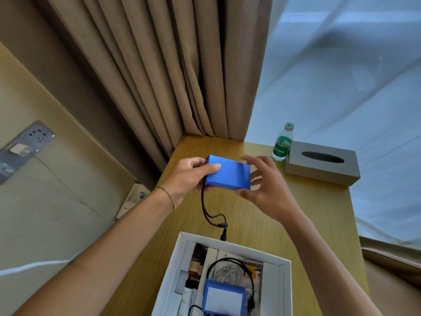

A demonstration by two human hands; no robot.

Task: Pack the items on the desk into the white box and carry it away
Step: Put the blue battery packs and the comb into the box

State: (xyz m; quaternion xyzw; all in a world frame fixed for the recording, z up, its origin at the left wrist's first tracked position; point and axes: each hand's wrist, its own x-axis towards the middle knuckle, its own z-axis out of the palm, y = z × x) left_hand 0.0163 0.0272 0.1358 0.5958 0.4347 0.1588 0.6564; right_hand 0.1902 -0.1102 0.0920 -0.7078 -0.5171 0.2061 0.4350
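A flat blue rectangular battery pack [227, 173] is gripped by the left hand [189, 176] above the wooden desk [262, 215]; its right end is touched by the spread fingers of the right hand [262, 185], beyond the white cardboard box [230, 244].

We see the white box [230, 244] cut off by the bottom edge, so its near side and part of the second blue pack [224, 297] inside stay out of view. Our right hand [266, 190] is motion-blurred at the fingertips, and the bottle [282, 143] label is too small to read.
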